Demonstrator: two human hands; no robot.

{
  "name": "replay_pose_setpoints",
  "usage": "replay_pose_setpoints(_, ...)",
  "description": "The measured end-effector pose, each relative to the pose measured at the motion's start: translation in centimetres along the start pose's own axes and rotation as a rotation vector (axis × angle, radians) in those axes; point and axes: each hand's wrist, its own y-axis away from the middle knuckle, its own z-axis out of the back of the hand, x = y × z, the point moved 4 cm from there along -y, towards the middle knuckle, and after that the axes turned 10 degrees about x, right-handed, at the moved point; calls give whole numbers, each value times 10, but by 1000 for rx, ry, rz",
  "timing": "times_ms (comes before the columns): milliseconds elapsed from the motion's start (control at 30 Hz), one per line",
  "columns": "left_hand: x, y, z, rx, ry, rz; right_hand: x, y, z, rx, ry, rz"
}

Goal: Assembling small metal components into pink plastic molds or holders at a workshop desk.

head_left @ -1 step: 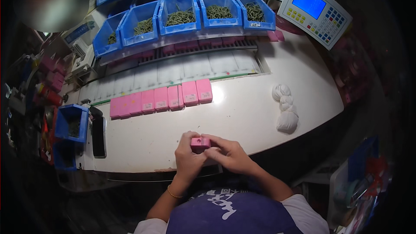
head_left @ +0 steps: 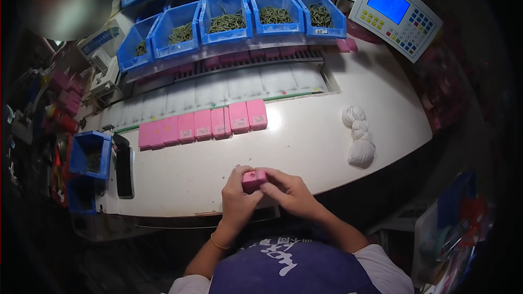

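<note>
Left hand (head_left: 237, 198) and right hand (head_left: 289, 191) both pinching small pink plastic box (head_left: 254, 178) between fingertips, over near table edge. Step: likely closing or checking box. Row of pink boxes (head_left: 202, 125) beyond hands; placing there probably needs forward reach.

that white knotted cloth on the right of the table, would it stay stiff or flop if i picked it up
The white knotted cloth would likely flop: it looks soft, bunched into lumps. It is probably light for its size, being rag-like. It seems unlikely to roll, since it lies slumped on the white table.
</note>
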Motion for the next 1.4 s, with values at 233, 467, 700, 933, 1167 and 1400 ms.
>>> replay_pose_setpoints(233, 14, 8, -1, 58, 503, 80, 2, -5, 5, -32, 42, 69)
replay_pose_setpoints(467, 14, 4, -7, -114, 410, -8, 5, -3, 3, -51, 87, 52)
replay_pose_setpoints(700, 12, -2, -10, -124, 562, 164, 10, 2, 4, -122, 299, 125)
replay_pose_setpoints(933, 16, -6, -6, -146, 657, 236, 30, 6, 5, -414, 790, 469)
replay_pose_setpoints(1167, 14, -9, -6, -123, 534, 132, 23, 3, 7, -392, 672, 404)
replay_pose_setpoints(1400, 5, -10, 8, 6, 189, 39, 15, 6, 16, -100, 200, 192)
